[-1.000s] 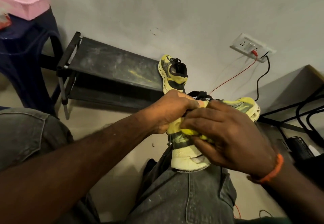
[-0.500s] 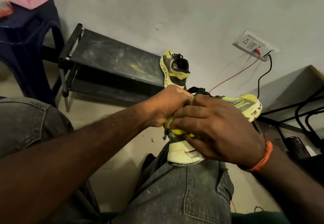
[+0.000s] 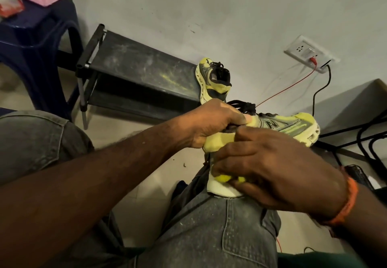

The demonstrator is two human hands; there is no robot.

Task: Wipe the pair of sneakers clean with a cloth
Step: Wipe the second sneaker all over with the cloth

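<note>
At the centre right of the frame a yellow sneaker [image 3: 278, 124] rests heel-down on the person's knee [image 3: 219, 225], toe pointing to the right edge. The left hand [image 3: 211, 123] curls round its collar by the black laces [image 3: 244, 106], holding it steady. The right hand [image 3: 270, 169] grips a bunched yellow cloth [image 3: 225, 177] against the heel. The other sneaker [image 3: 213, 81] stands behind, at the end of a dusty black rack [image 3: 142, 68]. The shoe looks light, with a soft upper and firm sole, so the collar or midsole is probably the safest hold. The cloth is limp and needs bunching to press well.
</note>
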